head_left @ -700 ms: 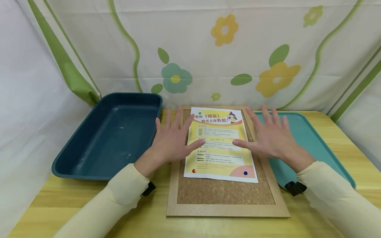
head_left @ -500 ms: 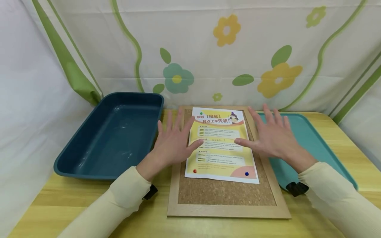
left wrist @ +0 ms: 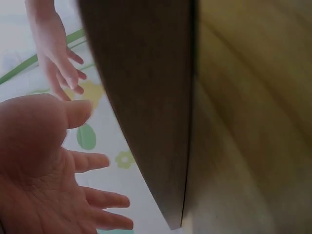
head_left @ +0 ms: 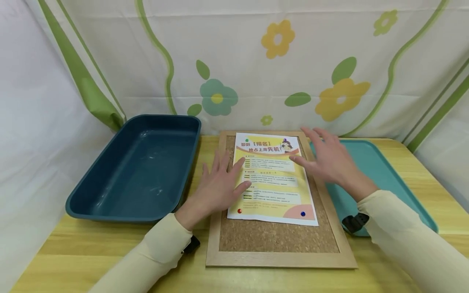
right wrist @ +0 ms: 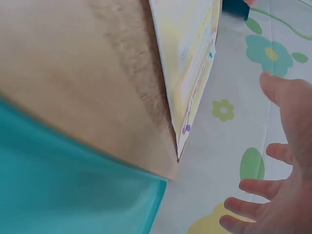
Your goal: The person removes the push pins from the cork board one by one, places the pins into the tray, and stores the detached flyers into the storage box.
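In the head view a wood-framed cork board [head_left: 278,241] lies on the table, with a yellow printed poster [head_left: 272,203] on it. Red [head_left: 239,211], blue [head_left: 303,213], green [head_left: 247,140] and purple pushpins [head_left: 285,140] sit at the poster's corners. My left hand [head_left: 219,189] hovers over the board's left edge, fingers spread and holding nothing; the left wrist view shows its palm [left wrist: 39,190] beside the board's side edge [left wrist: 146,107]. Above the board's upper right edge is my right hand [head_left: 331,158], also holding nothing, its thumb overlapping the poster's edge in the head view.
A deep dark-blue tub [head_left: 135,171] stands left of the board. To the right lies a flat teal tray [head_left: 384,179], partly behind my right hand and wrist. A white curtain [head_left: 238,53] with printed flowers hangs behind the wooden table [head_left: 91,248].
My right hand has shifted slightly up and left along the board's right side. The left hand has moved a little right and nearer to me. Board, poster and pins stay put.
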### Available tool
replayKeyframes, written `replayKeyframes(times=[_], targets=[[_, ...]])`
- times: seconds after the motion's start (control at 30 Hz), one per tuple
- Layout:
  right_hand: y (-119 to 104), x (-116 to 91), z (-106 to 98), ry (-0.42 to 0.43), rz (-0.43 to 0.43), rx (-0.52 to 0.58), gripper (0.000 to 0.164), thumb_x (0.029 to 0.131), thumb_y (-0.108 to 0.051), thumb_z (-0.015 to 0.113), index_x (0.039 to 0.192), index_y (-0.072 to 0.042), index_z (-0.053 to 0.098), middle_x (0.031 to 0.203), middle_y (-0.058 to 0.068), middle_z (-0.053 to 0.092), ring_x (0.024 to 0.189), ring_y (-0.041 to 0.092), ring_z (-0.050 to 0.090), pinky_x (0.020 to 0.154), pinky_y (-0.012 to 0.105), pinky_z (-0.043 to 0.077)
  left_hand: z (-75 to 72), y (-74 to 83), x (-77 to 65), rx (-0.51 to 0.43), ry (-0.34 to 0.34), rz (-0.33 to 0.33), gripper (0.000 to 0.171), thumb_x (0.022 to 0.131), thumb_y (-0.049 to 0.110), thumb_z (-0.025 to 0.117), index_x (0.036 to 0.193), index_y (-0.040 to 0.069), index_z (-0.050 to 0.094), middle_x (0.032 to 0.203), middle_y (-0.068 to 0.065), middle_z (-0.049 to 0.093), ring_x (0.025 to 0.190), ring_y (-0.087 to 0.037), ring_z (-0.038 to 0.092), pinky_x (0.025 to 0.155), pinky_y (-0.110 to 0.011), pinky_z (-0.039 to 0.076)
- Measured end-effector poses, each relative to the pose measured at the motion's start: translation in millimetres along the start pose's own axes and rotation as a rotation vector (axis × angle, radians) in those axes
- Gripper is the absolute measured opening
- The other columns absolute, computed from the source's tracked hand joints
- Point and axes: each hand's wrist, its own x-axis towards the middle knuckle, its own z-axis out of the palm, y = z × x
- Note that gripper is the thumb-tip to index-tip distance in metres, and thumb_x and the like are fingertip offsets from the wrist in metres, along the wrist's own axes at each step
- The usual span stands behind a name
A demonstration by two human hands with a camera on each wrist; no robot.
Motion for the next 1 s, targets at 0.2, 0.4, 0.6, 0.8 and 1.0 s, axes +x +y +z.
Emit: replayKeyframes(times=[0.2,0.4,0.6,0.8,1.0], targets=[[-10,18,0,-0.038,0.032,0.147,0.087,0.103,-0.051,0.065,0.171,-0.018,0.023,0.170,0.026,0.032,0.154,0.049,0.032,0.117,0.073,0.034,2.3,-1.8,2.8,-0.038,-0.056,0.004,0.071,0.110,0.053,0.049,0.171,0.026,0.025,0.179,-0.021,0.007,0.166,-0.046,0.006,0.127,-0.072,0.018],[-21,40,7,-0.085,0.063,0.344,0.079,0.103,-0.038,0.069,0.169,-0.019,0.030,0.165,0.022,0.044,0.145,0.048,0.048,0.112,0.067,0.044,2.1,-4.1,0.3,-0.041,-0.095,0.020,0.071,0.110,0.048,0.052,0.171,0.023,0.027,0.179,-0.020,0.008,0.165,-0.046,0.011,0.129,-0.066,0.022],[-33,61,18,-0.116,0.123,0.514,0.072,0.103,-0.032,0.070,0.166,-0.020,0.037,0.160,0.017,0.051,0.143,0.041,0.053,0.107,0.059,0.053,3.2,-8.2,-2.4,-0.024,-0.142,0.037,0.069,0.110,0.045,0.054,0.170,0.020,0.030,0.179,-0.020,0.010,0.165,-0.045,0.012,0.130,-0.056,0.028],[-44,83,31,-0.147,0.175,0.663,0.063,0.103,-0.024,0.072,0.160,-0.015,0.047,0.150,0.013,0.060,0.135,0.033,0.060,0.107,0.052,0.054,2.2,-10.7,-2.9,0.008,-0.168,0.042,0.068,0.110,0.046,0.054,0.169,0.021,0.032,0.179,-0.019,0.010,0.166,-0.043,0.012,0.130,-0.054,0.029],[-55,99,47,-0.165,0.203,0.714,0.052,0.103,-0.018,0.070,0.152,-0.011,0.056,0.139,0.012,0.065,0.128,0.031,0.062,0.113,0.049,0.048,0.4,-10.7,-3.8,0.008,-0.196,0.054,0.065,0.110,0.044,0.054,0.168,0.023,0.036,0.179,-0.019,0.009,0.167,-0.040,0.010,0.130,-0.054,0.028]])
